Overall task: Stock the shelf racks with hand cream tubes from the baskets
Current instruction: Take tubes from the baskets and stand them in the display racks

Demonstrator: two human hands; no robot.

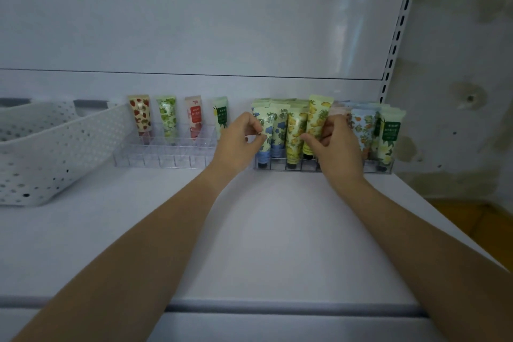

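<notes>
Your left hand (241, 144) and right hand (334, 147) reach forward on outstretched forearms to the full clear plastic rack (372, 169) at the back right of the white metal shelf (263, 230). The dark green label panel (390, 130) on the end tube carries writing too blurred to read, as does every other label.

The tubes stand upright, long axes vertical, black caps down in the cells and crimped ends up. Your left fingers curl and pinch the edge of the pale tube printed with blue flowers (268, 126) at the rack's left end. Your right thumb and forefinger pinch the taller pale green tube printed with yellow fruit (317, 116), which stands higher than its neighbours and tilts slightly right.

To the left, four patterned tubes (166, 116) stand in the back row of the second clear plastic rack (166, 159), beside the white perforated plastic basket (63, 147).
</notes>
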